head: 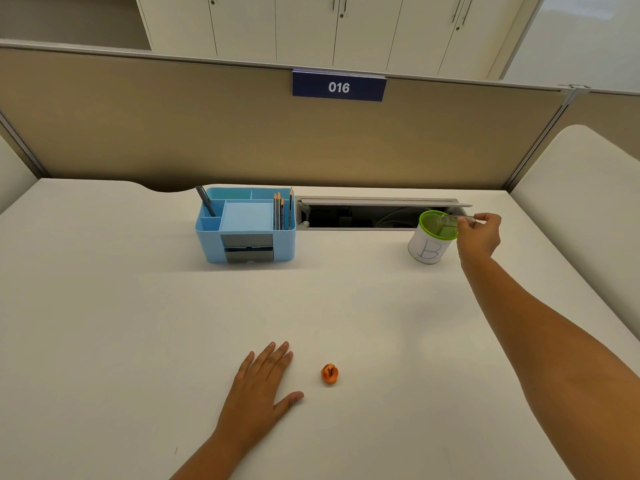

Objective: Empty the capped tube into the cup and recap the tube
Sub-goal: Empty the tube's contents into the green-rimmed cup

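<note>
A: Low in the frame, the left hand point(265, 382) lies open and flat on the white desk point(138, 306), the orange cap point(330, 373) just beside it.

B: At right of centre, the right hand point(479, 235) pinches the clear tube point(456, 220), lying nearly level, mouth over the green-rimmed cup point(431, 237). Behind stands a beige partition point(173, 133).

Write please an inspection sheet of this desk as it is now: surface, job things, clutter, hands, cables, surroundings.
Surface: white desk, no spill seen.
Job things: clear tube tipped, mouth over the green-rimmed cup marked B; orange cap off, on the desk.
Clutter: blue organizer with pencils.
Hands: right hand holds the tube; left hand flat, open, beside the cap.
Cables: some dimly visible in the open tray.
Surroundings: partition, sign 016, cabinets.
</note>
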### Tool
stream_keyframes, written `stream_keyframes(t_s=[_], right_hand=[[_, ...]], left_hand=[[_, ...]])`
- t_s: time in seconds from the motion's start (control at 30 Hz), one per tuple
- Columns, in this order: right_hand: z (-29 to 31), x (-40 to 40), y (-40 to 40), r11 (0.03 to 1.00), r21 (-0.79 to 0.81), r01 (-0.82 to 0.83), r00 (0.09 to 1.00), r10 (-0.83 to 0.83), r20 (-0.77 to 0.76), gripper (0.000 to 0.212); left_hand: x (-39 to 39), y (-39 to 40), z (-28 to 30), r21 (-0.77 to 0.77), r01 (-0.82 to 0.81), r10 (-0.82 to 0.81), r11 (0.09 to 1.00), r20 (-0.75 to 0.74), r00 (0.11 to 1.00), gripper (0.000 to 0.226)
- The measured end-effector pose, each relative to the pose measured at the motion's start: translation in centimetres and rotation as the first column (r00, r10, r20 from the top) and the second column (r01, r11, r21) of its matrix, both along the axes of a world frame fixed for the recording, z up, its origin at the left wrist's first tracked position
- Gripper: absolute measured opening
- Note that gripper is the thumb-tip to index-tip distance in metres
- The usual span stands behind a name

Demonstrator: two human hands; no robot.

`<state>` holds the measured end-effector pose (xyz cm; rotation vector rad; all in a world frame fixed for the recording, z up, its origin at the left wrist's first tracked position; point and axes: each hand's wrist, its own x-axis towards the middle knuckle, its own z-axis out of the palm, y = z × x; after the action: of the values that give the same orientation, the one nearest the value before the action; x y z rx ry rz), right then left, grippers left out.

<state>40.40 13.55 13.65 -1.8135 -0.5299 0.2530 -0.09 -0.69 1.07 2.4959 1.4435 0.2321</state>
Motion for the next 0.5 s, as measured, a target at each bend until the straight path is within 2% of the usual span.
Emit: stream_keyframes(t_s=[0.2, 0.33, 0.5], right_hand=[[0.3, -0.1, -0.3, 0.999, -0.034, -0.029, 0.997, 0.031, 0.072, 0.026], [0.8, -0.2, -0.6, 0.998, -0.035, -0.061, 0.979, 0.067, 0.193, 0.025], [1.4, -0.3, -0.6, 0.988, -0.122, -0.1, 0.932, 0.136, 0.335, 0.022]], left_hand=[[-0.1, 0.0, -0.1, -0.001, -0.003, 0.003, 1.0, -0.002, 1.0, 0.065], [-0.1, 0.1, -0.4, 0.003, -0.003, 0.003, 1.0, 0.009, 1.0, 0.066], [-0.1, 0.1, -0.5, 0.006, -0.005, 0.005, 1.0, 0.001, 1.0, 0.066]])
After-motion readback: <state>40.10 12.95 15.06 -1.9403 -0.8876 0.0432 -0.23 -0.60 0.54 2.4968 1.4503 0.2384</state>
